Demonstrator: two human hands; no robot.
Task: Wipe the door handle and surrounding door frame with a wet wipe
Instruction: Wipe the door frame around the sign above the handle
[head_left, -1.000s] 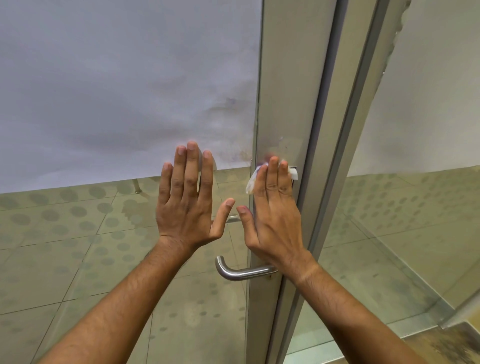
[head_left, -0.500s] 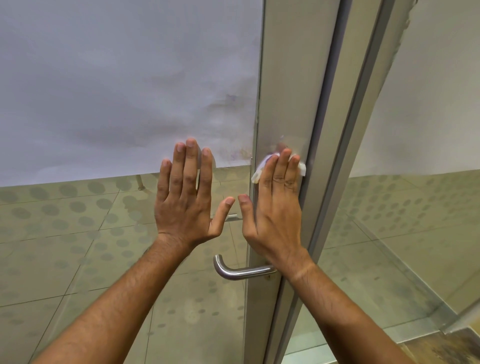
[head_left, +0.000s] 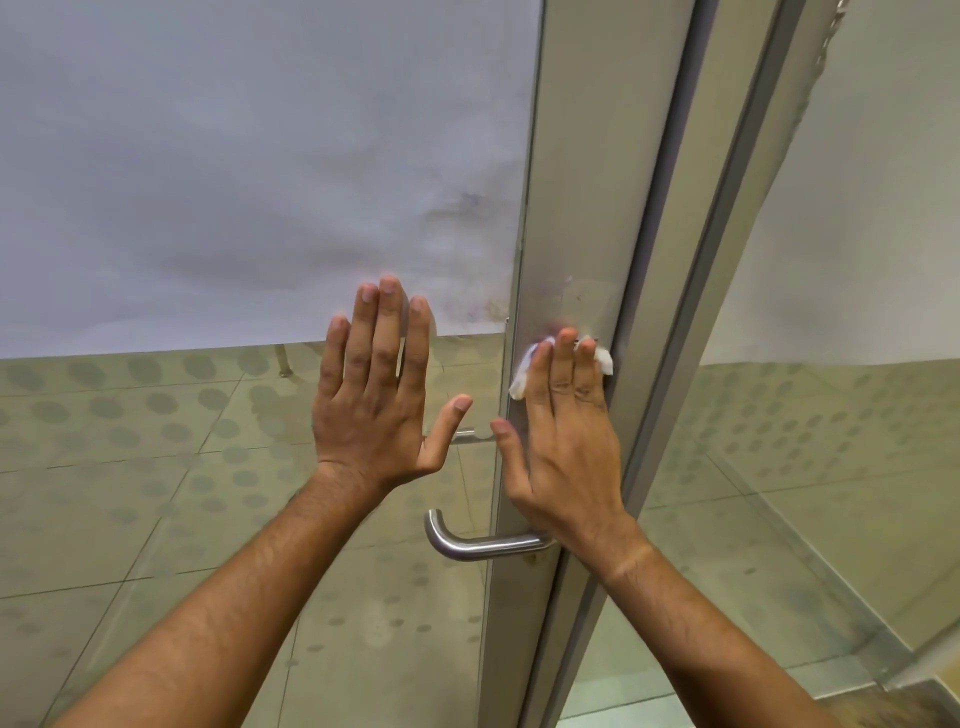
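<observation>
My right hand (head_left: 563, 441) lies flat on the grey metal door frame (head_left: 576, 208), pressing a white wet wipe (head_left: 521, 375) under its fingertips; bits of the wipe stick out on both sides of the fingers. Below the wrist, the curved steel door handle (head_left: 467, 545) juts out to the left. My left hand (head_left: 376, 397) is spread flat against the glass door pane (head_left: 208, 493) to the left of the frame, fingers up and thumb out, holding nothing.
The upper part of the pane carries frosted film (head_left: 234, 156) with smudges near the frame. A second glass panel (head_left: 831, 467) angles away on the right. A tiled floor with dots shows through the glass.
My right hand with the wipe slid up the frame and then slightly back down. The left hand stays pressed on the glass.
</observation>
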